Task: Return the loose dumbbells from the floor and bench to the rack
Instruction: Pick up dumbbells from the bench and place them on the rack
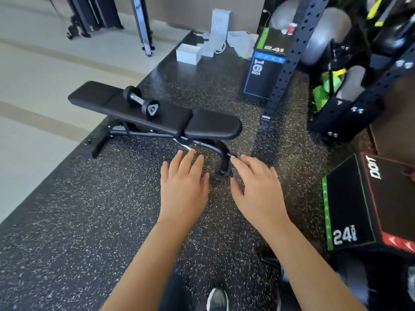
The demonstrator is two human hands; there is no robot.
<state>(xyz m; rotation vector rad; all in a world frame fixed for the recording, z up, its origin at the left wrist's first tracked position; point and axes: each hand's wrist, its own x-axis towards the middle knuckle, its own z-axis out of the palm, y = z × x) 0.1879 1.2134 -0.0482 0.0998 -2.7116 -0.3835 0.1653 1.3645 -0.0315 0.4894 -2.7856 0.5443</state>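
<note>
**One dumbbell on bench; both hands free**

From the head view I see one black dumbbell (141, 101) lying on its side on the middle pad of the bench (213, 126). It is at about 11 o'clock from the hands and well apart from them.

The left hand (183, 189) and right hand (256, 189) are held out palm-down over the speckled rubber floor (78, 209). Their fingers are straight and grip nothing. The hands are side by side with a gap between them.

The right fingertips overlap the bench's near foot (224, 163) in view; I cannot tell whether they touch it.

- 3 o'clock: black box marked 24 (350, 205).
- 1 o'clock, beyond the bench: second box marked 16 (262, 75), just beside a perforated upright (289, 52).
- 12 o'clock: white cartons (188, 53).
- 6 o'clock: one shoe (216, 299).
</note>
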